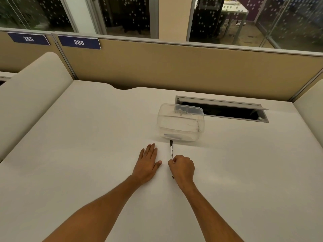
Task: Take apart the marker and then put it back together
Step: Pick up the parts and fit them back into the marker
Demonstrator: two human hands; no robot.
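A slim white marker with a black cap on its far end lies lengthwise on the white desk, pointing away from me. My right hand is curled over its near half, fingers closed on the barrel; a dark tip of it shows just below the hand. My left hand rests flat on the desk to the left of the marker, palm down, fingers spread a little, touching nothing else. The marker looks whole, cap on.
A clear plastic container stands upside down just beyond the marker's cap. Behind it is an open cable slot in the desk. A tan partition walls the back edge; padded dividers flank both sides.
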